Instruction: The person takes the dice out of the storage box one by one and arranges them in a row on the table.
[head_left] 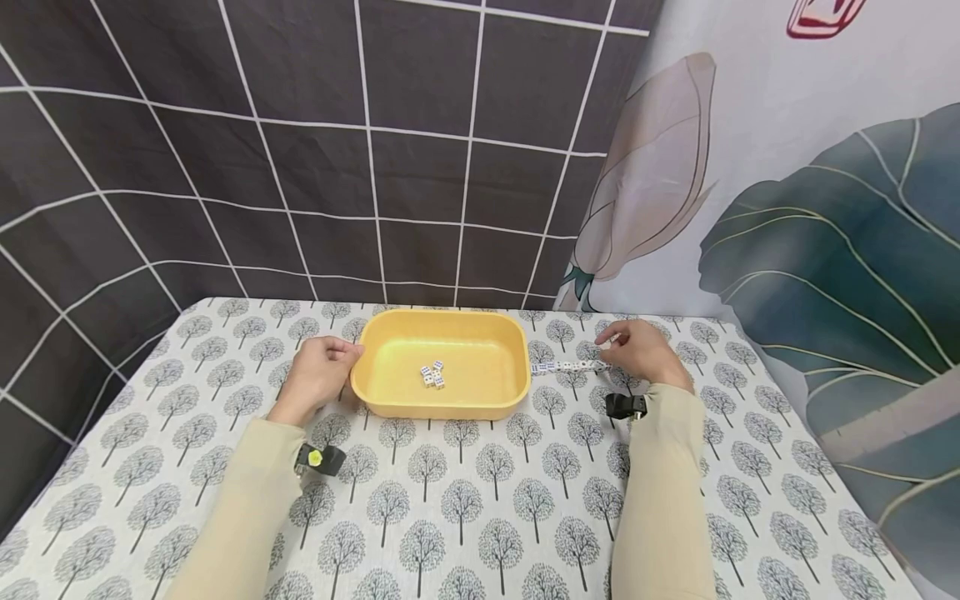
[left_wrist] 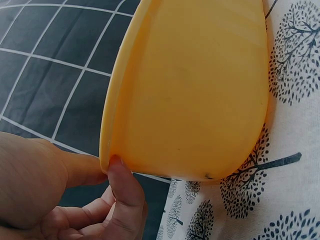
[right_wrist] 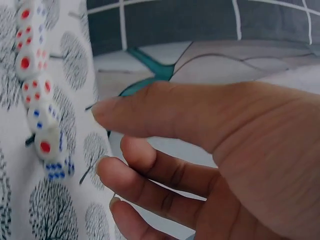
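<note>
A yellow plastic basin [head_left: 442,411] stands on the table, with several white dice [head_left: 432,377] grouped on its floor. My left hand [head_left: 321,372] pinches the basin's left end; in the left wrist view, thumb and index finger [left_wrist: 126,187] meet at the rim. To the right of the basin runs a row of dice [head_left: 566,367], lined up end to end, with red and blue pips in the right wrist view. My right hand [head_left: 643,350] is by the row's right end. Its thumb and fingers are apart and hold nothing, beside the dice [right_wrist: 37,90].
The tablecloth [head_left: 423,508] is white with a dark tree print. Behind the table hangs a dark cloth [head_left: 420,175] with a white grid, and at the right a floral curtain [head_left: 675,275]. Each wrist wears a small black camera [head_left: 626,406].
</note>
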